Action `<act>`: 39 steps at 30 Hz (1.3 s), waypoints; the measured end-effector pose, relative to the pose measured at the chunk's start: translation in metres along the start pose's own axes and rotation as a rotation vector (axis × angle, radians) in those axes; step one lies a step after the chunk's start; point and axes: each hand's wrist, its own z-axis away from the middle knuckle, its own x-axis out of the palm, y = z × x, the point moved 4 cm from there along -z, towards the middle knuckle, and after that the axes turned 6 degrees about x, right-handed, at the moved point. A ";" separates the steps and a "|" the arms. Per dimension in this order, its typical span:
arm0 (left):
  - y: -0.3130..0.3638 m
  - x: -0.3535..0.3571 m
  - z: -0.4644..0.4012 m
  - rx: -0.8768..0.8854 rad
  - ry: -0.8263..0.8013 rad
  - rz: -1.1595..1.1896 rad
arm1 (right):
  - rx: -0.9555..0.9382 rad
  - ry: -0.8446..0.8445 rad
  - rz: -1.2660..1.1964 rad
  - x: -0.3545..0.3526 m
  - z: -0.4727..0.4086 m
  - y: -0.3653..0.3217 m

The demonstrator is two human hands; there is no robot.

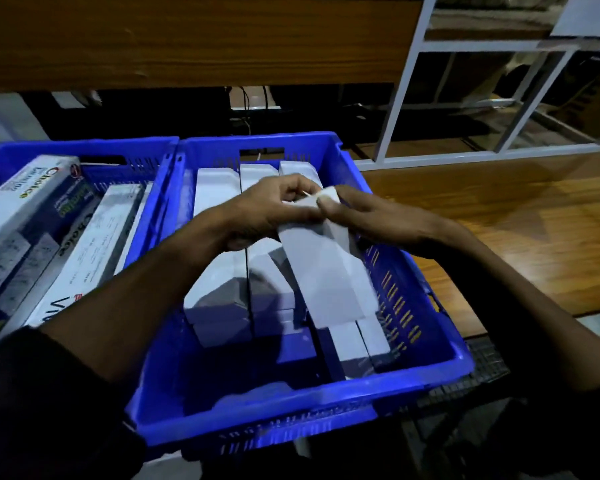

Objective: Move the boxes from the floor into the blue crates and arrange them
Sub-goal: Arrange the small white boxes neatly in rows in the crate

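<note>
One long white box [321, 271] is held tilted above the right blue crate [426, 289], along its right wall. Both hands meet at the box's far end: the left hand [271, 209] curls its fingers around it, and the right hand [357, 213] pinches its end flap between thumb and fingers. Under it, three long white boxes [219, 216] lie side by side against the far wall of that crate. The left blue crate [84, 150], touching the first, holds several printed cartons [32, 209]; their exact number is unclear. Both crates rest on a wooden tabletop [520, 216].
</note>
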 end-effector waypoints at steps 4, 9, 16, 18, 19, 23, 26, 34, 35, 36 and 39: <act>-0.006 -0.015 0.000 -0.071 0.302 0.253 | 0.031 0.019 -0.068 0.001 -0.008 0.011; -0.014 -0.011 0.013 -0.211 0.319 0.319 | 0.034 0.113 -0.345 0.010 -0.023 0.012; -0.022 -0.026 0.021 -0.311 0.454 0.262 | 0.238 -0.194 0.959 0.046 -0.042 0.030; -0.023 -0.025 0.019 -0.303 0.438 0.266 | 0.277 -0.277 1.072 0.064 -0.043 0.038; -0.023 -0.024 0.018 -0.307 0.429 0.265 | 0.288 -0.297 1.079 0.070 -0.043 0.042; -0.023 -0.021 0.018 -0.320 0.376 0.278 | 0.336 -0.270 1.109 0.074 -0.045 0.050; -0.021 -0.018 0.020 -0.354 0.339 0.315 | 0.320 -0.195 0.983 0.062 -0.048 0.044; -0.018 -0.011 0.020 -0.380 0.253 0.420 | 0.179 0.193 0.636 -0.001 -0.031 -0.012; -0.018 -0.010 0.020 -0.383 0.254 0.436 | 0.156 0.251 0.568 -0.007 -0.028 -0.017; -0.017 -0.010 0.021 -0.383 0.254 0.457 | 0.144 0.312 0.496 -0.013 -0.026 -0.021; -0.016 -0.009 0.020 -0.360 0.236 0.523 | 0.139 0.385 0.090 -0.021 -0.025 -0.019</act>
